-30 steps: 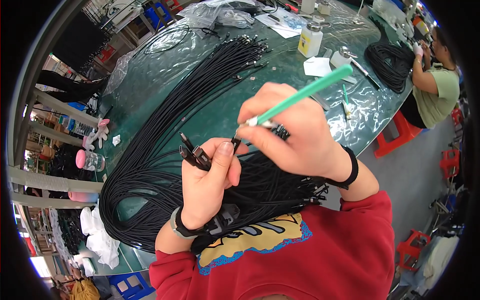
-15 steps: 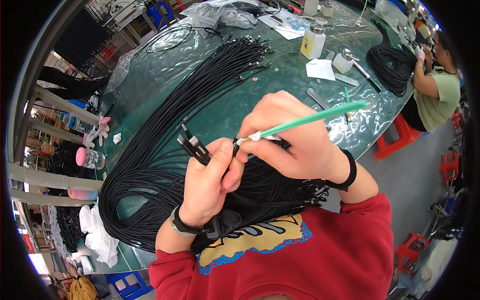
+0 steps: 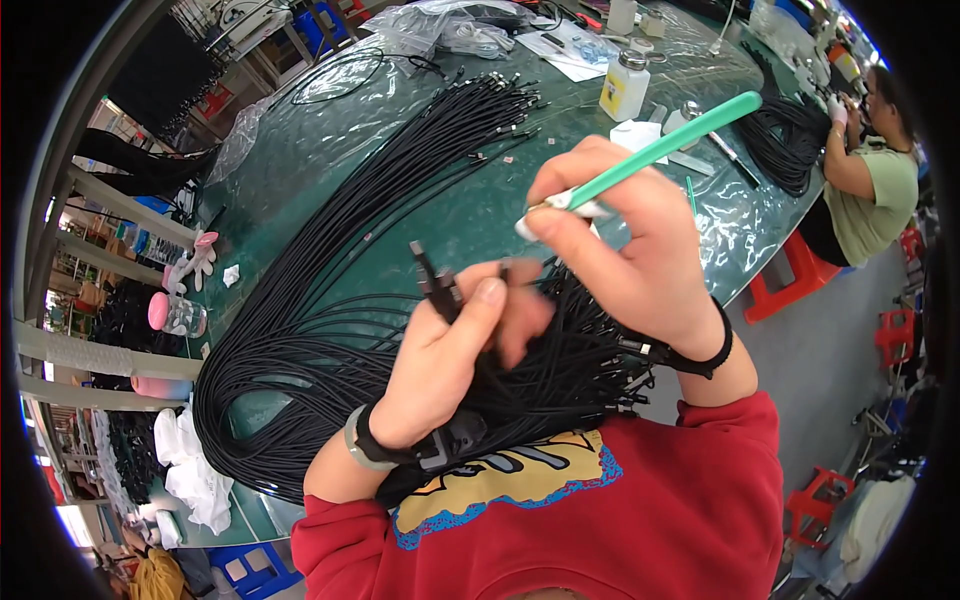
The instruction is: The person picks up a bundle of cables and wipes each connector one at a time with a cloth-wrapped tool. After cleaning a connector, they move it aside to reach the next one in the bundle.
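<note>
My left hand (image 3: 430, 365) is closed around black cable connectors (image 3: 437, 283), whose metal ends point up and away. Its fingertips are blurred, with one dark connector end showing between them. Up and to the right, my right hand (image 3: 645, 250) pinches a slim green stick (image 3: 675, 142). White cloth (image 3: 592, 209) is wrapped about the stick's lower end, under my fingers. A gap separates the cloth from the connectors. Beneath both hands lies a thick bundle of black cables (image 3: 330, 225), looped at the left, with connector ends at the far side and near my right wrist.
On the green table (image 3: 590, 110) stand a white bottle with a yellow label (image 3: 625, 88) and a smaller dispenser bottle (image 3: 691, 112). Another cable coil (image 3: 785, 145) lies at the right, near a co-worker (image 3: 875, 185). A pink-lidded jar (image 3: 182, 316) is at the left.
My right hand has lifted the stick and cloth up and to the right, off the connector. My left fingers have shifted, and the connectors in them have turned more upright.
</note>
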`<action>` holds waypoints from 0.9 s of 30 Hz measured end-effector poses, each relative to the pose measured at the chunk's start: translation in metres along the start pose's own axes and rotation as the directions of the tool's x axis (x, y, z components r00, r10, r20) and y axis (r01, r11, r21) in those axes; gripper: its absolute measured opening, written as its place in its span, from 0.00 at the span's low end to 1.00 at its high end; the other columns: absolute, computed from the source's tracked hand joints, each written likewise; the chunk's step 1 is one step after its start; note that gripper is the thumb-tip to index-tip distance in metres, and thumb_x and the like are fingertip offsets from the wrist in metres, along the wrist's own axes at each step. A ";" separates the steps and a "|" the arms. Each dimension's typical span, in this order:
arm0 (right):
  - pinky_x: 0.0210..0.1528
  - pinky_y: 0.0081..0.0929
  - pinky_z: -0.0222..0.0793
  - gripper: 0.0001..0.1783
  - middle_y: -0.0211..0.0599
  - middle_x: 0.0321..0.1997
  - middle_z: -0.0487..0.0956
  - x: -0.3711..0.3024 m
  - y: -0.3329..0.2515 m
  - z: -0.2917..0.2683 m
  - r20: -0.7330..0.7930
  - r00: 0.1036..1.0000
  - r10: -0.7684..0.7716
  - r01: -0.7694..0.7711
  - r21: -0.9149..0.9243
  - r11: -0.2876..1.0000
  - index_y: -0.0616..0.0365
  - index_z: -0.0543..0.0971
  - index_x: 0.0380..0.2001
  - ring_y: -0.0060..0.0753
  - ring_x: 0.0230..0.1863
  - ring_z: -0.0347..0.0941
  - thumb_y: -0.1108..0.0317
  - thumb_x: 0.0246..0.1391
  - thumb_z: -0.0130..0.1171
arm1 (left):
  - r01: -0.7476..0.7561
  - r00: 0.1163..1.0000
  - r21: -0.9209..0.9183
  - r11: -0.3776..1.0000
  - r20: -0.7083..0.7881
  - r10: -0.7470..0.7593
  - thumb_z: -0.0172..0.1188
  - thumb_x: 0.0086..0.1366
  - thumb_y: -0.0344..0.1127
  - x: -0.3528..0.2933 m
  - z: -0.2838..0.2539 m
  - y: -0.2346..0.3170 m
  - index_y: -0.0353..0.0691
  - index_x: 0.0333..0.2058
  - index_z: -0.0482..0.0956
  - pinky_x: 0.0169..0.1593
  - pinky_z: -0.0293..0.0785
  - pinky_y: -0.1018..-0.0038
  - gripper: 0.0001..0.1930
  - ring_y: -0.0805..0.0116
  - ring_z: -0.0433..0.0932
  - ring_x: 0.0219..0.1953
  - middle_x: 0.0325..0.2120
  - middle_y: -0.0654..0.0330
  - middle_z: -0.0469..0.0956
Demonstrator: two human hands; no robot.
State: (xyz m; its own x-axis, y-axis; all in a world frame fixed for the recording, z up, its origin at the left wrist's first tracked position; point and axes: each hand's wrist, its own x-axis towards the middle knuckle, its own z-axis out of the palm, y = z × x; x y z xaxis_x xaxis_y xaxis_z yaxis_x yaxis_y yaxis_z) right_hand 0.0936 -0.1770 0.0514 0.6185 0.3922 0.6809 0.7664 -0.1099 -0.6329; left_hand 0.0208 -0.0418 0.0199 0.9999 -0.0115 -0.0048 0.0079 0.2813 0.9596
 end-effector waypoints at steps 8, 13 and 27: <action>0.29 0.18 0.58 0.04 0.33 0.24 0.71 -0.003 -0.005 -0.018 -0.001 1.000 0.030 -0.030 0.018 0.999 0.64 0.72 0.25 0.23 0.26 0.65 0.77 0.42 0.55 | 0.071 0.989 -0.403 0.912 0.147 -0.012 0.41 0.64 0.39 0.014 -0.012 -0.002 0.35 0.38 0.68 0.18 0.52 0.85 0.13 0.83 0.56 0.16 0.21 0.65 0.64; 0.28 0.19 0.59 0.04 0.33 0.24 0.71 -0.006 -0.002 -0.011 0.057 0.996 0.061 -0.067 0.100 0.993 0.64 0.72 0.25 0.24 0.26 0.65 0.77 0.42 0.55 | 0.036 0.997 -0.342 0.939 0.080 -0.009 0.41 0.64 0.38 0.007 -0.017 0.002 0.35 0.39 0.68 0.17 0.50 0.86 0.13 0.83 0.54 0.15 0.20 0.66 0.63; 0.23 0.23 0.61 0.07 0.34 0.21 0.71 -0.006 0.005 0.009 0.068 0.979 -0.190 0.193 -0.043 0.980 0.61 0.73 0.24 0.31 0.22 0.67 0.78 0.36 0.58 | 0.052 0.997 -0.112 0.992 0.062 -0.045 0.47 0.61 0.32 -0.010 -0.019 0.008 0.29 0.39 0.69 0.15 0.46 0.86 0.12 0.85 0.52 0.13 0.13 0.70 0.60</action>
State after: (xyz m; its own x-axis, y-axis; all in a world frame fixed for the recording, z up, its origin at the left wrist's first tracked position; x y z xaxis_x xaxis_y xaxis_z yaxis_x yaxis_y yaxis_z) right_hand 0.0920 -0.1719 0.0409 0.4485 0.4670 0.7621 0.8781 -0.0711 -0.4732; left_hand 0.0115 -0.0211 0.0225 0.9960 -0.0837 -0.0304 0.0605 0.3862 0.9204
